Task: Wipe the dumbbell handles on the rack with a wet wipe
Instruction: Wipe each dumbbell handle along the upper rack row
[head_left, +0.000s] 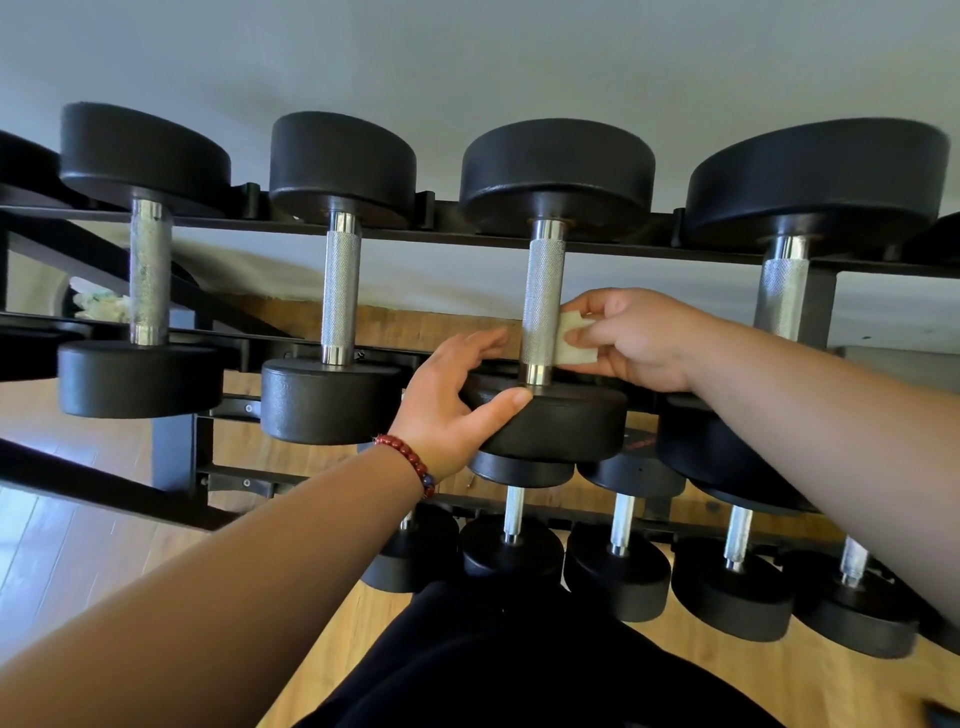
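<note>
Four black round dumbbells (556, 171) sit gapped along the black metal rack (467, 236)'s top rails. The right hand (639, 338) pinches a white wet wipe (571, 345) against the third's knurled chrome handle (543, 296); the left hand (447, 400) clamps its near head (566, 426).

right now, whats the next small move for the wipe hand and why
Probably slide the wipe up the handle. The right hand pinches it against the handle's lower right side, most of the knurling above is uncovered, and the left hand grips the near head, steadying it.

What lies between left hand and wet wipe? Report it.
Head view: only the dumbbell's knurled handle. The right hand holds the wet wipe against its right side; the left hand grips its near head.
</note>
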